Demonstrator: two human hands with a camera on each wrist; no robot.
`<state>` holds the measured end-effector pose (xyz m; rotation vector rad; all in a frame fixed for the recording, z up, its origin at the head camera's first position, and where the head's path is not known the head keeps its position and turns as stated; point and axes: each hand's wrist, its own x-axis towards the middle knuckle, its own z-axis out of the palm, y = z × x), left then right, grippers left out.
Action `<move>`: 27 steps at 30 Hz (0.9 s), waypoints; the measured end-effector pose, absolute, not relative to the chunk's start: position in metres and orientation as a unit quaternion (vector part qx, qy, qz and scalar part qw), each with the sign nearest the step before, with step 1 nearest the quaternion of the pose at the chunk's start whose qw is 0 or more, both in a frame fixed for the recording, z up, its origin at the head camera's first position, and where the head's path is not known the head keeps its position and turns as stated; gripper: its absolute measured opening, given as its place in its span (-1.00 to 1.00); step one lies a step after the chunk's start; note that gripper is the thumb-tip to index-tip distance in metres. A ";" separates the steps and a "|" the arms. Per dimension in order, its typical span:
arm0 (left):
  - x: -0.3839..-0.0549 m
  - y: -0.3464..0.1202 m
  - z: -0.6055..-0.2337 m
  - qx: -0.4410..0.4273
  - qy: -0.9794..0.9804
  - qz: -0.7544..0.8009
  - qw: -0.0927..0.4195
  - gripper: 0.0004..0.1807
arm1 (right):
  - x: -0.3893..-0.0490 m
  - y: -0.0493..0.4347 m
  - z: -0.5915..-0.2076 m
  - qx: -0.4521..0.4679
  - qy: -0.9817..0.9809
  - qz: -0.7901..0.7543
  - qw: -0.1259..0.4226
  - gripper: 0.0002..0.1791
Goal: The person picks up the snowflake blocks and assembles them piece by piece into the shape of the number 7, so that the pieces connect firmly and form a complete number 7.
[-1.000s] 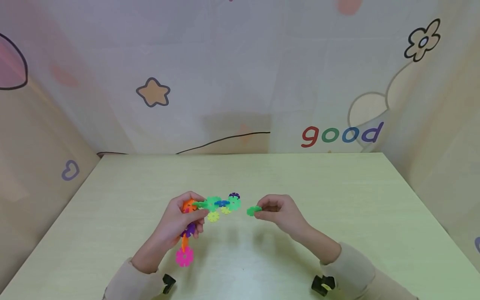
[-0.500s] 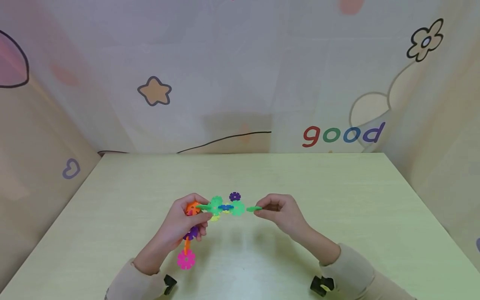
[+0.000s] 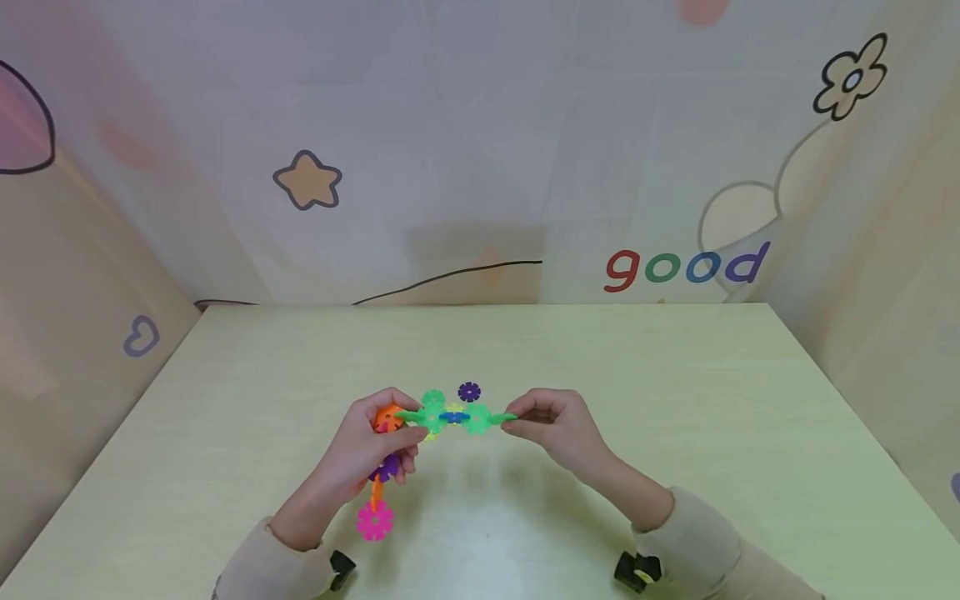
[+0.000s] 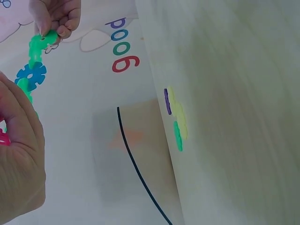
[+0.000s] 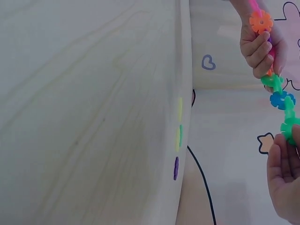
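Observation:
My left hand grips a chain of plastic snowflake discs above the table. From it hang a purple disc, an orange disc seen edge-on and a pink disc. An orange disc shows between thumb and fingers. To the right the chain runs through green discs and a blue disc to a green disc. My right hand pinches another green snowflake disc edge-on, its edge right at the chain's end disc. In the right wrist view this pinched disc lines up with the chain.
Several loose discs lie on the pale table behind the chain: a purple one, a green one and yellow ones. A printed cloth backdrop stands along the table's far edge.
My right hand has turned the green disc edge-on and brought it left to the chain's end. My left hand has shifted slightly right with the chain, uncovering more of the loose discs.

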<state>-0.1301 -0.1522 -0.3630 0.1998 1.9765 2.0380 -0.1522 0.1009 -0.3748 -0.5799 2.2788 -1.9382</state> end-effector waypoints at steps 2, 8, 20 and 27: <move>-0.130 -0.152 -0.363 0.070 0.687 0.708 0.148 -0.66 | -0.151 0.100 -0.375 -0.190 0.750 -0.632 0.043 -0.93; -0.129 -0.151 -0.364 0.063 0.689 0.707 0.148 -0.70 | -0.149 0.098 -0.376 -0.192 0.761 -0.619 0.025 -0.95; -0.129 -0.150 -0.365 0.061 0.687 0.712 0.136 -0.73 | -0.147 0.094 -0.380 -0.201 0.766 -0.610 -0.003 -0.95; -0.126 -0.146 -0.365 0.060 0.683 0.716 0.130 -0.70 | -0.147 0.094 -0.380 -0.199 0.766 -0.611 -0.013 -0.97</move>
